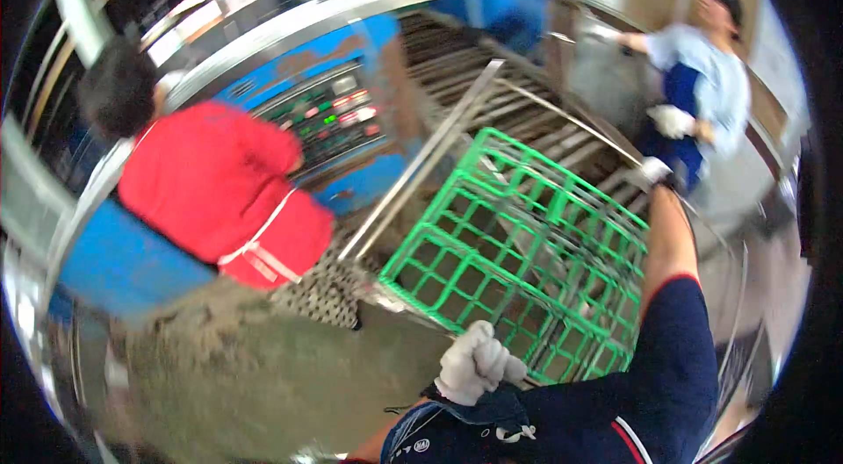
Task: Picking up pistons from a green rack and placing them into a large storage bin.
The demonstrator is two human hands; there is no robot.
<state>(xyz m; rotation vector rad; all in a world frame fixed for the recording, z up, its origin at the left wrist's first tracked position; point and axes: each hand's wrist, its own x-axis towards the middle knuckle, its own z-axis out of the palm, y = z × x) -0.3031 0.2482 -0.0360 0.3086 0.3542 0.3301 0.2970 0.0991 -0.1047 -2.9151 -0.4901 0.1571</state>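
Observation:
In front of me is a metal-framed cart (421, 161) with green wire racks (457, 249), their square grid tilted in view. My right arm reaches out along the right side. My right hand (654, 172), in a white glove, closes round the cart's thin upper rail; motion blurs the fingers. Close to my waist, my left hand (479, 363), also white-gloved, is curled into a fist at the near edge of the racks. Whatever lies inside that fist, if anything, is hidden. Thin grey pieces (527, 240) lie among the green wires, too blurred to name.
A person in red (219, 183) stands left, at a blue machine with a lit control panel (334, 117). Another person in light blue (702, 86), wearing white gloves, stands far right. Behind the cart runs a roller conveyor (439, 56). Wet-looking floor (263, 367) spreads at lower left.

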